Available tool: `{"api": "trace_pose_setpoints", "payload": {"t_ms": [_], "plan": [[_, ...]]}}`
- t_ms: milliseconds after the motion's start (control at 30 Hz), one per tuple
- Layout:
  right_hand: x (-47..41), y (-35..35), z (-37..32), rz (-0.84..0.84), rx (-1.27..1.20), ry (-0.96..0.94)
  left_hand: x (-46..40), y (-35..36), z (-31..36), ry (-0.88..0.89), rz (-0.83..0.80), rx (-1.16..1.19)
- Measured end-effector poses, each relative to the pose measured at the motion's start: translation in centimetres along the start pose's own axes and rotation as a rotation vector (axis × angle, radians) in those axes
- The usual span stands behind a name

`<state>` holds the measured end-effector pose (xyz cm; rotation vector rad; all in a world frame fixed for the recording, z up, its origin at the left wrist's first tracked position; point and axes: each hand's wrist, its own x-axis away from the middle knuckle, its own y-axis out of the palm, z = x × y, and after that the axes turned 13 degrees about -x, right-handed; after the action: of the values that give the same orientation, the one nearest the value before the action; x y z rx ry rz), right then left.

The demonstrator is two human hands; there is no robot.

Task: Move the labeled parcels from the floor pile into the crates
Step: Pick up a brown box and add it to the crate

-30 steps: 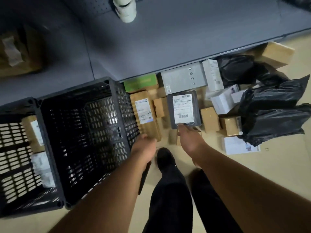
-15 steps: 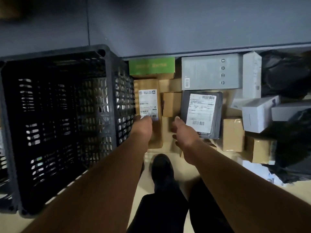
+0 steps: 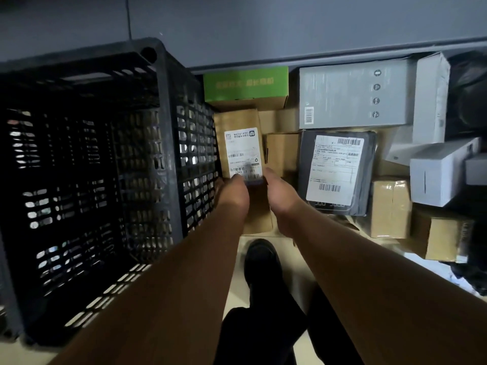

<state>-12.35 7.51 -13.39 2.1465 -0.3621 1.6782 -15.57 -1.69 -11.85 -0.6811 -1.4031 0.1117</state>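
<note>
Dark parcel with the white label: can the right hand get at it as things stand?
Probably yes. The dark parcel lies face up on top of the pile, nothing over it, just right of the right hand. That hand is at the brown labeled box alongside the left hand, so it would have to leave that first.

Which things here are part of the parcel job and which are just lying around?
Part of the job:
brown labeled box, with left hand and right hand at its near end
black labeled parcel
black crate

Lying about:
green box
grey box
white box
shoe
</note>
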Motion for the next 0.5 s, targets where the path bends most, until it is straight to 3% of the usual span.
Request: {"api": "trace_pose_setpoints", "payload": {"t_ms": [167, 500], "plan": [[3.1, -1.3, 0.0, -0.003, -0.026, 0.04, 2.7, -0.9, -1.2, 0.019, -0.064, 0.064], [17.4, -2.6, -3.0, 0.113, -0.139, -0.065, 15.1, -5.1, -0.6, 0.129, -0.129, 0.085]]}}
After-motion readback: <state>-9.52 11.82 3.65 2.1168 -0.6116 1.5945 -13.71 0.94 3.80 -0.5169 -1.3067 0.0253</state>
